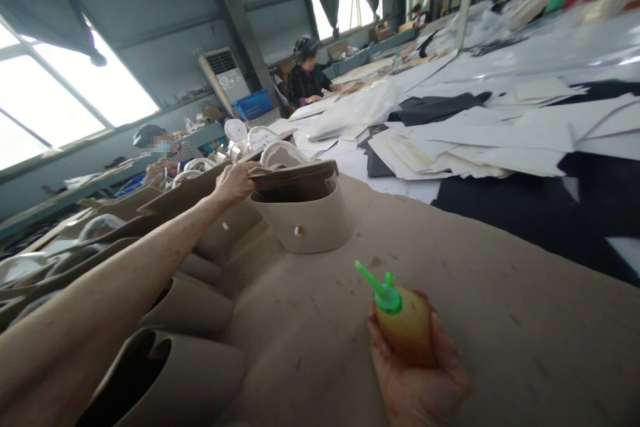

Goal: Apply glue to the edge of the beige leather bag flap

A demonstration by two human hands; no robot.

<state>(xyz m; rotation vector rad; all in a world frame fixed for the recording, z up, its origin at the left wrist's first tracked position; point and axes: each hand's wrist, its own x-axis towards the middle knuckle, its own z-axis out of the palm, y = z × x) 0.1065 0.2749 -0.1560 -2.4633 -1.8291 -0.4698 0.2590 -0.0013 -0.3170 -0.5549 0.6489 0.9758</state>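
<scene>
The bench [500, 293] is a long work surface covered near the person with bare tan board, scuffed and dotted with small marks. A beige curved bag shell [305, 217] with a small metal stud stands on it towards the left side. More curved beige shells [185, 360] lie in a row along the left edge. Farther along, black sheets [590, 207] and stacks of white cut sheets [475, 147] overlap across the surface, with dark grey pieces [435, 107] among them.
</scene>
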